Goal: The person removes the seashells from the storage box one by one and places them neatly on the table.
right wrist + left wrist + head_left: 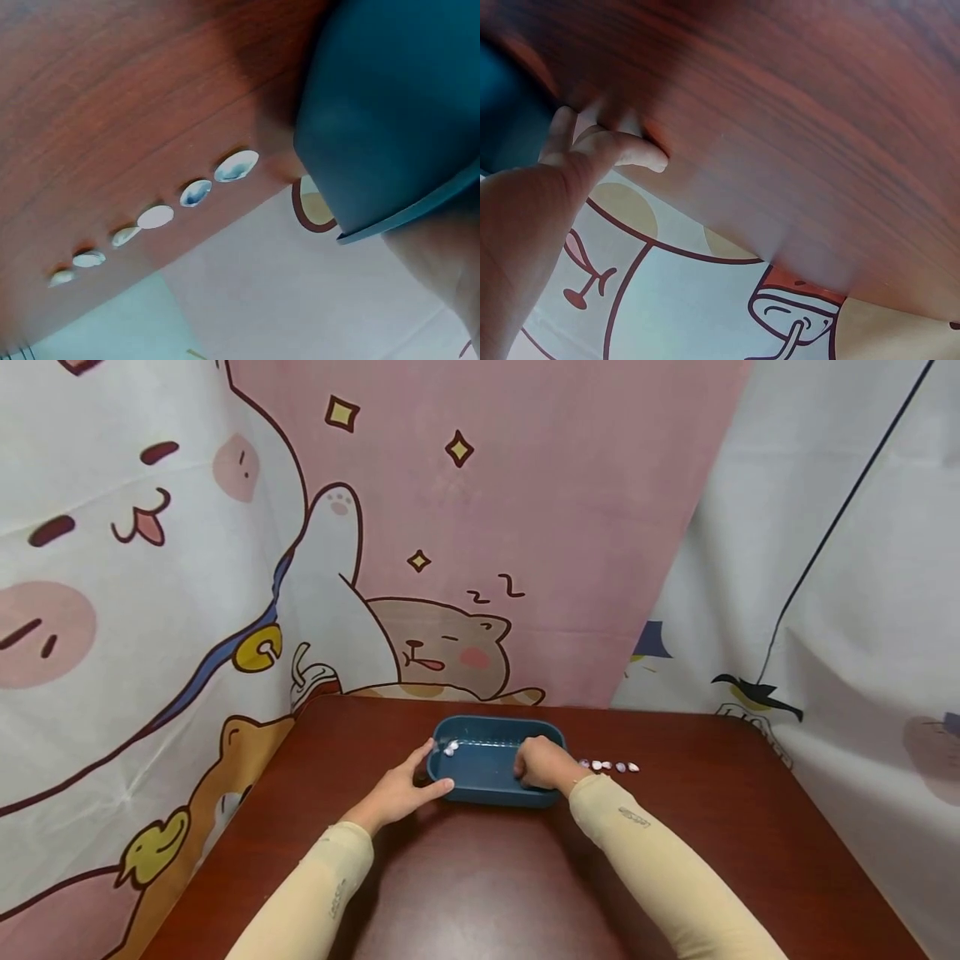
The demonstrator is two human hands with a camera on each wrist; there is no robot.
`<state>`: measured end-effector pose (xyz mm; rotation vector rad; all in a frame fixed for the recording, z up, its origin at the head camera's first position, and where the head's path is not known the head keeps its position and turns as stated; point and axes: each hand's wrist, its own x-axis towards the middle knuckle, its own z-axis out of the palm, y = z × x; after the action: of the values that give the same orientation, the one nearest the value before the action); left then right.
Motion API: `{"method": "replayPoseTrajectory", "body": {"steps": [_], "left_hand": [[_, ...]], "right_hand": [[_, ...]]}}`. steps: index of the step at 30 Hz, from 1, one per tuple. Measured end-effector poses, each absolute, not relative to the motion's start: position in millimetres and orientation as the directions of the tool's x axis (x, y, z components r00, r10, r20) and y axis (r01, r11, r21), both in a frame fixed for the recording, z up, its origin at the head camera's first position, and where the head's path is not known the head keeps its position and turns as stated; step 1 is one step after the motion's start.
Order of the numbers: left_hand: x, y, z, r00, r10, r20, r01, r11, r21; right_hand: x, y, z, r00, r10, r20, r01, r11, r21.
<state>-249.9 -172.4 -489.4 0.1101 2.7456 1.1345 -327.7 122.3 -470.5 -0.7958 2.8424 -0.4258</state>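
Observation:
A dark blue oblong tub (480,795) stands on the table, with a few small white shells (451,748) at its left end. My left hand (397,789) is spread at that end, thumb by the near rim and the other fingers along the outside. My right hand (543,762) reaches over the right end into the tub, its fingers curled and pointing down. I cannot tell whether it holds anything, as the fingertips are hidden. To the right of the tub, several white and bluish shells (156,217) lie in a row on the table.
The brown wooden table (480,877) reaches back to a printed cloth (570,568) with cartoon animals, which hangs behind it and at both sides. In the right wrist view the tub's wall (390,112) rises close beside the row of shells.

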Motion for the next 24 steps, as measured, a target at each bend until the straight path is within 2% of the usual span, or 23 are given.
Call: {"method": "replayPoseTrajectory", "body": {"steps": [5, 11, 14, 18, 21, 24], "left_hand": [[-250, -173, -493, -0.983, 0.123, -0.134, -0.006, 0.714, 0.701], [-249, -171, -493, -0.983, 0.129, -0.129, 0.003, 0.721, 0.693], [-249, -171, -493, -0.983, 0.13, -0.132, 0.002, 0.722, 0.692], [-249, -172, -492, -0.982, 0.13, -0.134, 0.0, 0.718, 0.696], [-247, -172, -491, -0.983, 0.13, -0.132, 0.002, 0.717, 0.697], [-246, -171, -491, -0.983, 0.132, -0.128, 0.005, 0.717, 0.697]], "right_hand": [[-326, 142, -456, -0.844, -0.535, 0.039, -0.496, 0.751, -0.436], [-333, 217, -435, -0.922, -0.348, 0.17, -0.386, 0.783, -0.488], [-335, 272, -439, -0.958, -0.232, 0.166, -0.285, 0.82, -0.496], [-333, 337, -460, -0.987, -0.129, 0.093, -0.159, 0.844, -0.513], [-330, 366, -478, -0.995, -0.094, 0.04, -0.101, 0.851, -0.515], [-325, 380, -492, -0.995, -0.102, 0.013, -0.095, 0.863, -0.497]]}}
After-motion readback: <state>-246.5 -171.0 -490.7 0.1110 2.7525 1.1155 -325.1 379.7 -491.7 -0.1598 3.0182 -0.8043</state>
